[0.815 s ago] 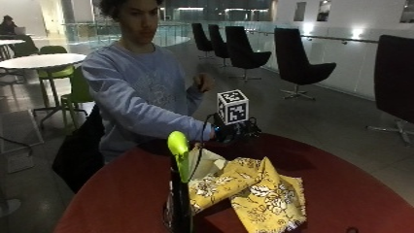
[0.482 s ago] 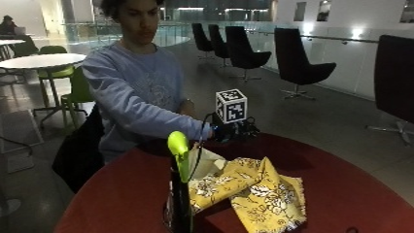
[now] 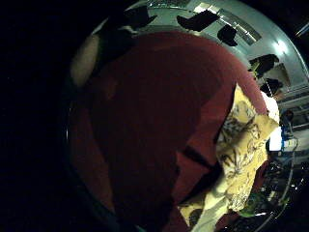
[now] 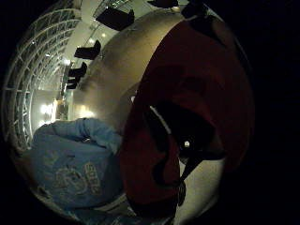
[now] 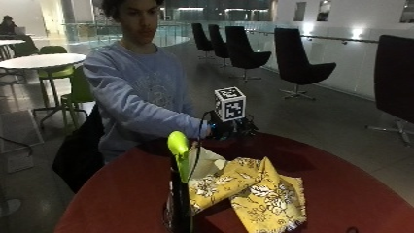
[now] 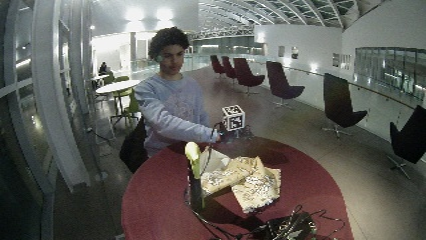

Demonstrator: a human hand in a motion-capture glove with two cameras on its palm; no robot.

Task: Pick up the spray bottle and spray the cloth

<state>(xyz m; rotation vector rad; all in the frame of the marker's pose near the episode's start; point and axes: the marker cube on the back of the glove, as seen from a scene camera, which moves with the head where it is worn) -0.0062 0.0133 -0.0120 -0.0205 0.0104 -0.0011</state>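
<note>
Spray bottle: I see the spray bottle (image 5: 179, 194) standing upright at the near edge of the round table, a dark body with a bright green trigger head; nothing touches it.
Cloth: the cloth (image 5: 255, 190), yellow with a dark flower print and a pale underside, lies crumpled on the table just beside the bottle, one folded corner right against it. In the little-finger palm view the cloth (image 3: 241, 150) lies at the table's edge.
Right hand: the right hand (image 5: 228, 129) in its black glove hovers above the far side of the table, well apart from the bottle and beyond the cloth. I cannot tell how its fingers are set, spread or curled.
Table: the table (image 5: 343, 184) is round with a dark red top; both palm views look down on that red surface.
Person: the person stands behind the table in a light blue sweatshirt (image 5: 139, 97), right arm stretched forward over the tabletop.
</note>
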